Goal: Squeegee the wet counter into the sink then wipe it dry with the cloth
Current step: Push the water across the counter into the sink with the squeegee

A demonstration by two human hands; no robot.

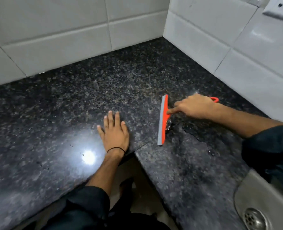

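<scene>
An orange squeegee (164,112) with a grey rubber blade stands on the dark speckled granite counter (71,100). My right hand (195,106) grips its handle, with the index finger stretched along the orange head. A thin sheet of water (193,131) lies on the counter just right of the blade. My left hand (115,131) rests flat on the counter with its fingers spread, left of the squeegee. The steel sink (253,196) with its drain sits at the bottom right. No cloth is in view.
White tiled walls (63,39) meet in a corner behind the counter. A white wall socket (281,12) is at the top right. The counter's inner corner edge (135,153) opens to the floor below. A ceiling light glares off the granite near my left wrist.
</scene>
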